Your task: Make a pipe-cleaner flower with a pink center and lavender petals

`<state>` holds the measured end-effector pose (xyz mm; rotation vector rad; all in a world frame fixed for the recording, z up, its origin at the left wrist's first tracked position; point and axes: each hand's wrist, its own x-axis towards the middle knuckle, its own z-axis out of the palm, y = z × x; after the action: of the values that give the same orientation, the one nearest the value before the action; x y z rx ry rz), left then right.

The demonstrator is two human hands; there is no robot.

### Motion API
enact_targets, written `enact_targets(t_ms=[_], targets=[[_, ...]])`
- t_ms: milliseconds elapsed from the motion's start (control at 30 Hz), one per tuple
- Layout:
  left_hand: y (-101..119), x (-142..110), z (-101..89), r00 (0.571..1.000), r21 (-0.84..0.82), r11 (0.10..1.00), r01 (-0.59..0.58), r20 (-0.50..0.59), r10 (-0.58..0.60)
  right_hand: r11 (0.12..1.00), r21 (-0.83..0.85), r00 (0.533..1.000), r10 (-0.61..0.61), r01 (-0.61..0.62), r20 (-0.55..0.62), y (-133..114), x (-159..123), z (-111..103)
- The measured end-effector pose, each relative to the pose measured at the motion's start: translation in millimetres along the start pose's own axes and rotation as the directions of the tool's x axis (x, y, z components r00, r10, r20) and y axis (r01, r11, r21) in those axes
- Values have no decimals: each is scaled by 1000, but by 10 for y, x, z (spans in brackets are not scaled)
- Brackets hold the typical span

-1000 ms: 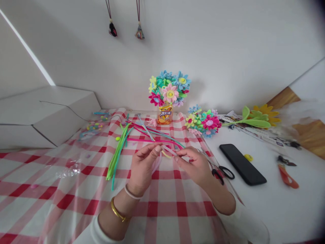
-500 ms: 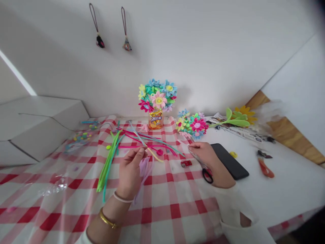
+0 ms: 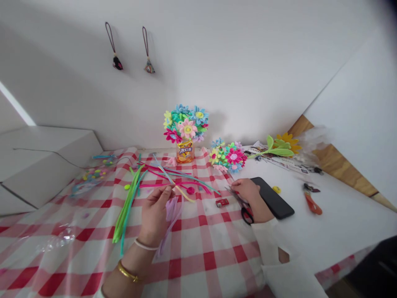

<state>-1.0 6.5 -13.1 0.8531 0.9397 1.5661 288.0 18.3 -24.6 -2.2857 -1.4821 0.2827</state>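
My left hand [image 3: 155,215] is raised above the cloth, thumb and fingertips pinched together; what sits between them is too small to make out. Just past its fingertips a pale blue and yellow pipe cleaner [image 3: 182,193] crosses other stems. Lilac pipe cleaners [image 3: 170,223] lie beside and partly behind this hand. My right hand [image 3: 248,192] is closed, its fingers curled over the blade side of the black-handled scissors [image 3: 247,216]. Whether it grips anything is hidden. A small red item [image 3: 222,203] lies left of the scissors.
Green pipe cleaners [image 3: 128,207] and pink ones [image 3: 158,185] lie on the checked cloth [image 3: 204,244]. A flower-filled container [image 3: 185,152] stands at the wall. Loose fuzzy flowers [image 3: 234,157], a black phone [image 3: 274,200], orange-handled pliers [image 3: 312,203] and a white box [image 3: 49,157] surround the work area.
The view has tilted up and turned slightly right, so things sit lower and further left. A whitish blur at my right fingertips no longer shows. My left hand keeps its pinch.
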Motion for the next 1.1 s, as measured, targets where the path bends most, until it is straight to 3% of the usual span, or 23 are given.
enact_targets(t_ms=[267,867,1100], targets=[[-25,-3,-3,1000,-3,1000,-1,17,1,989,132,994,-79,70,70,43,11,20],[-15,-7,-19,998,50,998,-26,62,23,999,-36,995,-35,38,95,2,-27,-92],[-19,-6,-27,997,52,998,-31,78,27,999,-44,999,4,-2,36,61,14,-68]])
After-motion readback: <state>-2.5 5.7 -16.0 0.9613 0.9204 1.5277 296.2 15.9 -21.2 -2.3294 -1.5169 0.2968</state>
